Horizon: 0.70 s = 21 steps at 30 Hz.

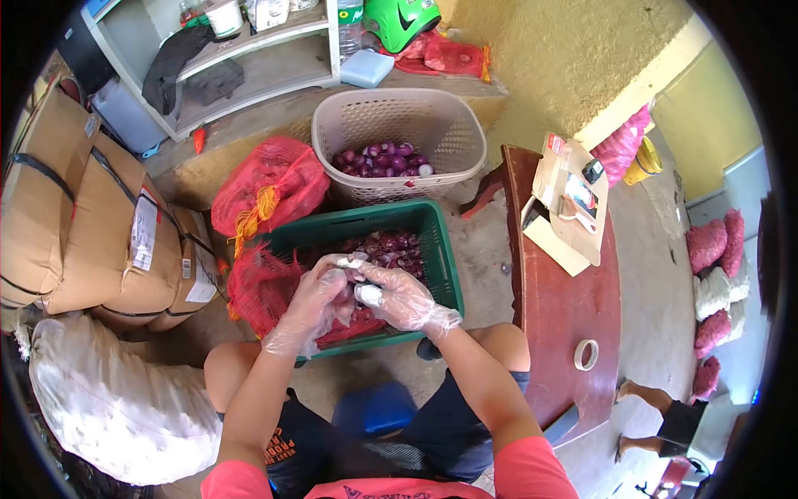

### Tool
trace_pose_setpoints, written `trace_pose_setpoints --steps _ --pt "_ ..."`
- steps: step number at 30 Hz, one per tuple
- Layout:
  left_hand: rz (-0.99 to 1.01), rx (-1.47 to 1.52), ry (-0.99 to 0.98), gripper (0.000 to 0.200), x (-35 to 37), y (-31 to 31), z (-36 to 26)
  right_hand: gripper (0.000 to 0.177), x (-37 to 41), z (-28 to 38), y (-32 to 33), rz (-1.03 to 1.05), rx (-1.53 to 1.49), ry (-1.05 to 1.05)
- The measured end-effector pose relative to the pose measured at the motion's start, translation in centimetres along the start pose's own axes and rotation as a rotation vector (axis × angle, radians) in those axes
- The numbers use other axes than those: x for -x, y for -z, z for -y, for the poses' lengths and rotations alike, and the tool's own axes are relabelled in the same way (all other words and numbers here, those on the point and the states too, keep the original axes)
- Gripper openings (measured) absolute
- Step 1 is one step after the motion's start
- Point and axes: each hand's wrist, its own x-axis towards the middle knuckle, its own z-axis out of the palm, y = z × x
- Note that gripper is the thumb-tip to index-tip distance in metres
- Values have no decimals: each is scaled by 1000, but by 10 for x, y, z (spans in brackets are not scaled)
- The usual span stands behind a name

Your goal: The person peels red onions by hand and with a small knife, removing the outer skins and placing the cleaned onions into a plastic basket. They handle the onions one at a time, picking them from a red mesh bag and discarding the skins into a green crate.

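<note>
Red onions, partly hidden beneath left hand and right hand, state of each grip indiscernible

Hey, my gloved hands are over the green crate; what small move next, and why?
Perhaps turn your left hand and right hand slightly upward above the green crate: they're close together and largely hide whatever is between them, so a look seems wise before anything goes toward the beige basket of onions beyond.

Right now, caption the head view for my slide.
Gloved left hand and right hand over a green crate of onions.
</note>
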Motion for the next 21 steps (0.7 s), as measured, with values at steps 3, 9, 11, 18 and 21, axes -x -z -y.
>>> trace_pose_setpoints --steps 3,9,11,18,21 --pt "92 170 -1 59 2 3 1 39 4 14 1 51 -92 -45" --pt "39 42 -64 57 2 -2 -4 42 6 16 5 20 -82 -151" --pt "27 88 -100 54 2 -5 -2 42 2 5 3 -21 -89 41" --pt "140 310 -97 51 19 5 -14 47 2 32 44 -355 -466 77" --pt "40 284 -111 56 13 3 -8 47 1 26 35 -273 -143 3"
